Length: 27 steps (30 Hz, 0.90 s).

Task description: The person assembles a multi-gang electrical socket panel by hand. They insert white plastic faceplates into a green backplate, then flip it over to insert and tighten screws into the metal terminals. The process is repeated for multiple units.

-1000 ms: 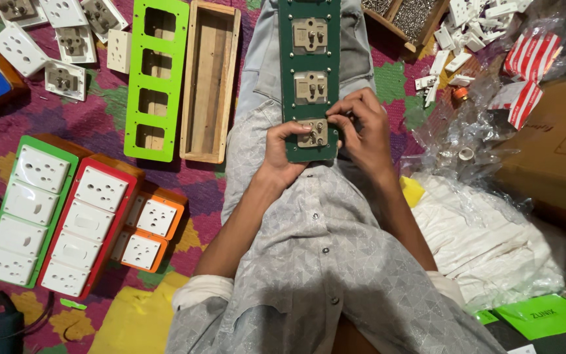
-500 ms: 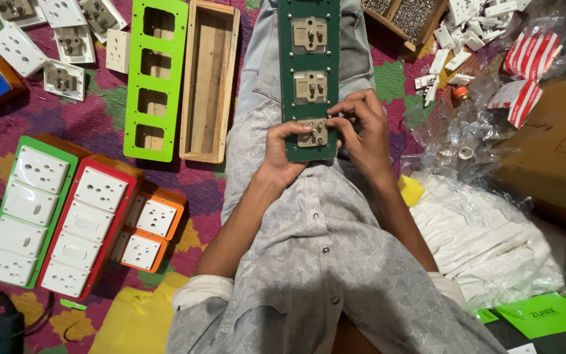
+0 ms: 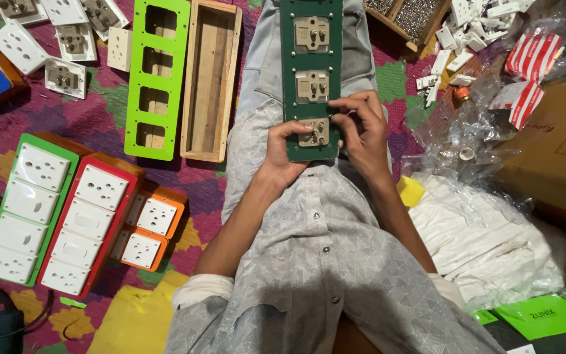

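Observation:
A long dark green panel (image 3: 288, 46) lies along my lap, back side up, with three beige sockets fitted in it. My left hand (image 3: 282, 154) grips the panel's near end, thumb against the nearest socket (image 3: 314, 133). My right hand (image 3: 361, 131) is closed over the right side of that same socket, fingertips pressing at its top edge. Two more sockets (image 3: 312, 33) sit further up the panel.
A light green frame (image 3: 156, 78) and a wooden box (image 3: 212, 78) lie left of my legs. Finished boards in green (image 3: 24, 210), red (image 3: 86, 223) and orange (image 3: 149, 226) sit at left. Loose sockets (image 3: 67, 75) lie far left; plastic bags (image 3: 486, 236) and small white parts (image 3: 466, 26) at right.
My right hand's fingers have shifted slightly on the nearest socket; the panel and left hand stay where they were.

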Each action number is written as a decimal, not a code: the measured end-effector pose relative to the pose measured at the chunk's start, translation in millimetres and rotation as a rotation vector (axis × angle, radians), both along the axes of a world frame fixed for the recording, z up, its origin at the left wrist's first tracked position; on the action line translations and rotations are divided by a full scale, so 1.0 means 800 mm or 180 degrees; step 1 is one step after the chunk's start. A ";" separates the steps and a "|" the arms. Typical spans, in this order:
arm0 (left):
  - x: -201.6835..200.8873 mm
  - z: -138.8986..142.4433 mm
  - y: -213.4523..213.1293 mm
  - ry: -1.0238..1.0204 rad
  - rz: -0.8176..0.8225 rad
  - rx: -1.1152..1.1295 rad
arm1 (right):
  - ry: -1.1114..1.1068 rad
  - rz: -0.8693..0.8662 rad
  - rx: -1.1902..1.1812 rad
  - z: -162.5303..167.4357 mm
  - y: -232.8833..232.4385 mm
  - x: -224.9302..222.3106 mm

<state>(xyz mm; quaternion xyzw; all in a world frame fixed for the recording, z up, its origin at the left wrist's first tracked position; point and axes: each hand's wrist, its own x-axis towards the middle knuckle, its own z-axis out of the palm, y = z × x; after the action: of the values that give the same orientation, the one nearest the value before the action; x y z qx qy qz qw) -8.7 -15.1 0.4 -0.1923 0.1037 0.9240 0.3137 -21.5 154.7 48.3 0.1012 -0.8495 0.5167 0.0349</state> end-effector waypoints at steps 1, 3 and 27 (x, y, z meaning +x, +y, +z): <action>0.000 0.000 0.000 0.0008 0.0020 0.0014 | -0.0073 -0.0009 0.0008 0.002 0.000 0.000; 0.000 -0.001 0.001 0.0031 0.0030 0.0043 | -0.0208 -0.0015 0.0018 0.004 0.000 -0.002; 0.008 -0.029 0.006 0.0065 0.0118 0.0111 | 0.0434 -0.0399 -0.0114 -0.006 -0.027 0.015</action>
<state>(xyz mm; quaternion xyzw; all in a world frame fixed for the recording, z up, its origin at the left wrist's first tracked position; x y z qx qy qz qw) -2.0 -10.6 -22.5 -0.1793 0.0872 0.9333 0.2988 -9.8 133.1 43.7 0.0820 -0.8404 0.5206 0.1267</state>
